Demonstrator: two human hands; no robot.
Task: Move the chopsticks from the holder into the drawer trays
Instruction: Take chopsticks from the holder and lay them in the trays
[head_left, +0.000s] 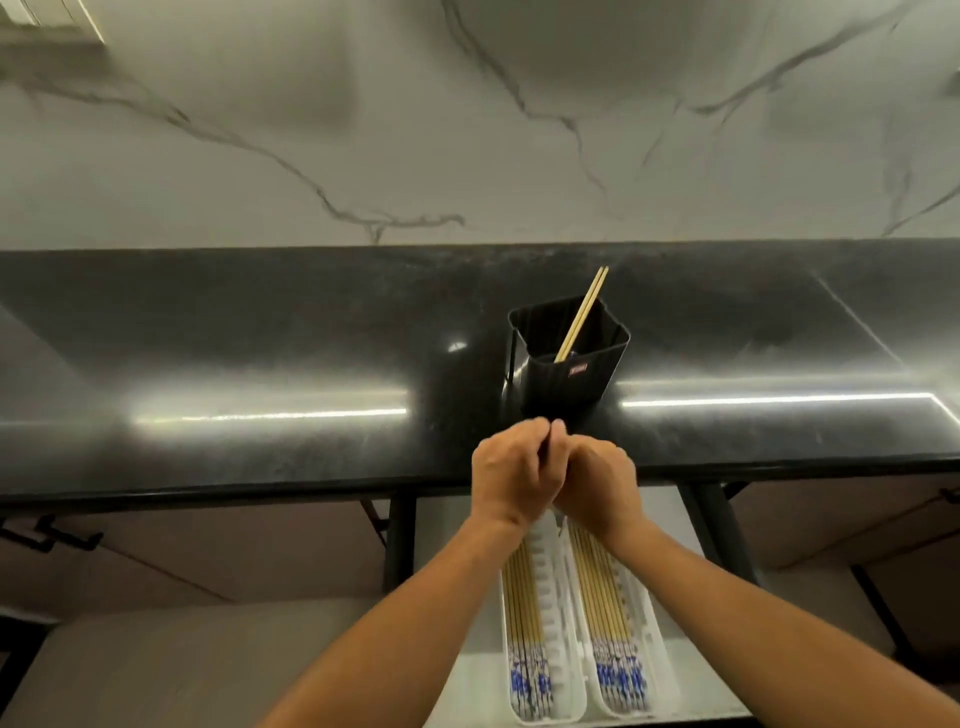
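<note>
A black chopstick holder (571, 384) stands on the dark counter, with two pale chopsticks (583, 312) leaning in it. Below the counter edge, an open drawer holds two white trays. The left tray (551, 597) and the right tray (652, 629) each carry several chopsticks with blue-patterned ends (522, 597). My left hand (511, 478) and my right hand (597, 488) press together just in front of the holder, above the trays' far ends. Both have curled fingers. What lies between them is hidden.
The glossy black counter (260, 364) runs the full width, backed by a white marble wall (467, 130). Black frame legs (400, 540) flank the drawer. Beige cabinet fronts sit to either side below the counter.
</note>
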